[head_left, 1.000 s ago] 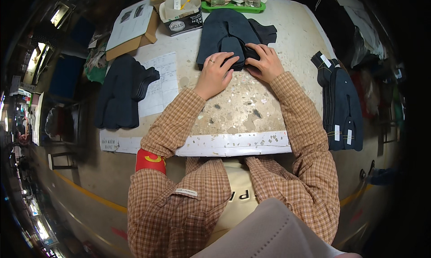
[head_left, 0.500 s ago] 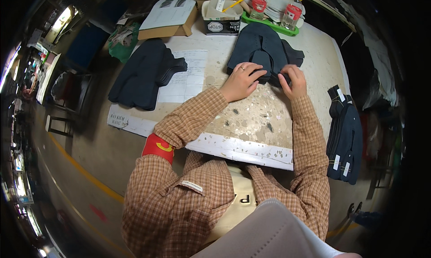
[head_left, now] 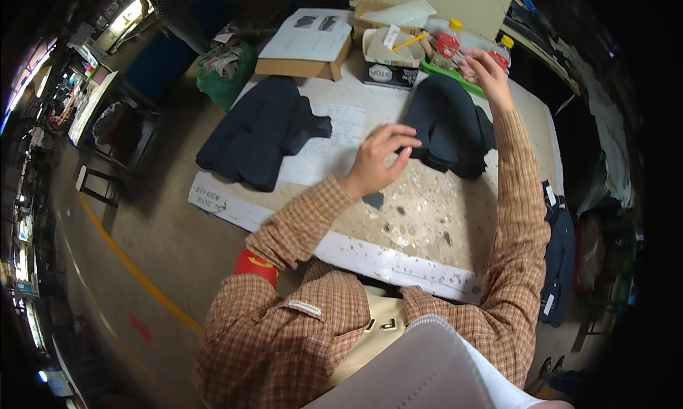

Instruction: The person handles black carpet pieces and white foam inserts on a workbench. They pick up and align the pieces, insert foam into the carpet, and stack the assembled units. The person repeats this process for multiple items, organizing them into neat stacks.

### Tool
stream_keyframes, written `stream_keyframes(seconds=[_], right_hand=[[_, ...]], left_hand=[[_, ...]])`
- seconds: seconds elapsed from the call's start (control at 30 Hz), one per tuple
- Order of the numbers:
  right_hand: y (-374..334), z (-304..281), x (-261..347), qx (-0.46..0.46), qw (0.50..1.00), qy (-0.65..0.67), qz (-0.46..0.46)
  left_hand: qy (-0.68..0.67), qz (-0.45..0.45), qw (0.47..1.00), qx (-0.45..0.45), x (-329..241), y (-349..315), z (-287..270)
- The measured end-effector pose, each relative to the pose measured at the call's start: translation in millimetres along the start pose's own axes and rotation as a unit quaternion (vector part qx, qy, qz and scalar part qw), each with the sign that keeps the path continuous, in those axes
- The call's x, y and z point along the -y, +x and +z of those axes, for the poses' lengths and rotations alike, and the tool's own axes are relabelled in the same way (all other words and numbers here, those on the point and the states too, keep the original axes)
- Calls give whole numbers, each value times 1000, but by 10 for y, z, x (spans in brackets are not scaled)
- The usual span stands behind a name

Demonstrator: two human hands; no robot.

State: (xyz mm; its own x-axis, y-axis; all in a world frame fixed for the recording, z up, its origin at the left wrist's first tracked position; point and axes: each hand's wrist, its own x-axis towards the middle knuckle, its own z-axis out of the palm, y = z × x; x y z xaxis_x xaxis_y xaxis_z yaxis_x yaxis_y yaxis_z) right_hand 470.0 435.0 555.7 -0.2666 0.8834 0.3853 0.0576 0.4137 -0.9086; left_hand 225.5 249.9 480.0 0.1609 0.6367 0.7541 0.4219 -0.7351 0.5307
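My left hand (head_left: 379,156) is open, its fingers loosely spread at the left edge of a stack of dark navy cut pieces (head_left: 445,124) that look like fabric or foam. Beyond that stack my right hand (head_left: 487,75) is raised with fingers stretched forward, in front of the green tray (head_left: 472,88) and two clear bottles with yellow caps and red labels (head_left: 447,45). Nothing clear shows in its fingers. A second stack of dark pieces (head_left: 252,131) lies at the left, partly over a printed sheet (head_left: 334,146). Below my left hand is a small dark patch (head_left: 373,200); I cannot tell what it is.
At the back stand a flat carton with a paper on it (head_left: 306,43) and a small black box (head_left: 391,73) with a yellow pencil on top. A green bag (head_left: 224,75) hangs off the table's left. More dark pieces (head_left: 560,267) with white tags are beyond the right edge.
My right hand has left the dark stack's front edge and reached forward toward the tray. My left hand has drawn back to the stack's left side. The whole view has shifted.
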Motion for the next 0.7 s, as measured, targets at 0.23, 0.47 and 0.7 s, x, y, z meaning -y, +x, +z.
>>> stream_keyframes(seconds=[0.23,0.47,0.7], right_hand=[[1889,495,-694,-26,981,-85,173],[2899,479,-1456,-240,939,-97,225],[2793,761,-1251,-134,981,-64,121]], left_hand=[[2,7,999,36,195,-237,73],[5,59,998,19,98,-258,54],[-2,67,998,16,4,-211,-32]])
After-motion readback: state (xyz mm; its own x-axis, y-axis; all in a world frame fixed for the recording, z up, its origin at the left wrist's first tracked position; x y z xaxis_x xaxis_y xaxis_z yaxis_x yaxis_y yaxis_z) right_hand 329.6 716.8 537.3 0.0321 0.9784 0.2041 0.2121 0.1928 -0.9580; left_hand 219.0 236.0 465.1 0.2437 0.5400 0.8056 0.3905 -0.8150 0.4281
